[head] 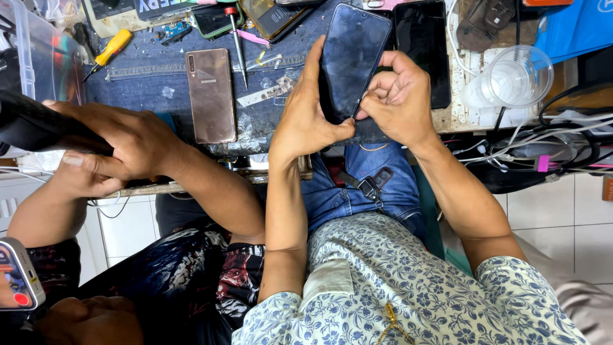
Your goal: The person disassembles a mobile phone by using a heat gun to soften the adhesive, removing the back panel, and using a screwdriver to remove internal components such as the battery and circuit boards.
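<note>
Black phone (351, 57), gold phone (211, 96), yellow-handled screwdriver (110, 50), blue denim cloth (147, 83), blue-flowered white shirt (408, 287).

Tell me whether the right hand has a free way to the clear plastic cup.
Probably yes. The right hand is at the dark phone's edge, and the clear cup lies on its side to its right. Only a second black phone lies between, flat. But the hand is busy with the phone.

We reach both bare forearms forward, our left hand (306, 121) upright with fingers (314, 61) extended and thumb tucked inward, our right hand (399, 102) curled, fingertips pinching beside it.
</note>
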